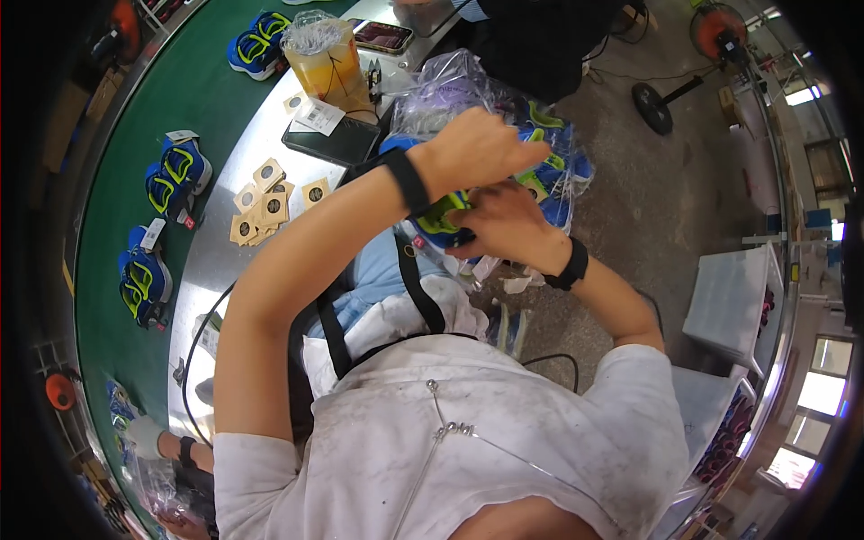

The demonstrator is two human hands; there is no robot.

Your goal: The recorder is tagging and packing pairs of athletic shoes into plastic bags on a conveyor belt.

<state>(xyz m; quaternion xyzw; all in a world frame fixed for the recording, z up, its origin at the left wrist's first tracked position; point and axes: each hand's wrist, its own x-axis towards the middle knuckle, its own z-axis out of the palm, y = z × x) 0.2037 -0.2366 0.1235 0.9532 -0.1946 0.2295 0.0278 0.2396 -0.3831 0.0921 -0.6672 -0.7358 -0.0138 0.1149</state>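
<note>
In front of my chest, a blue shoe with a lime-green collar (pixel 436 221) sits on its side or tilted; I cannot tell exactly. My right hand (pixel 508 225) grips it, with thumb and fingers at the shoe's opening. My left hand (pixel 477 151) is held just above and beyond the right one, back of the hand up, fingers curled under. Whatever those fingers pinch is hidden. Beside and beyond both hands lie more blue and green shoes (pixel 576 171) in clear plastic, with a purplish plastic bag (pixel 450 90) behind them.
Square tan paper cards (pixel 274 209) lie loose on the metal table (pixel 202 288), near a black flat case (pixel 331 141), a yellow tub (pixel 326 74) and a phone (pixel 382 37). Tagged shoes (pixel 177 171) stand on the green belt (pixel 112 193). Another person's hand (pixel 148 438) shows lower left.
</note>
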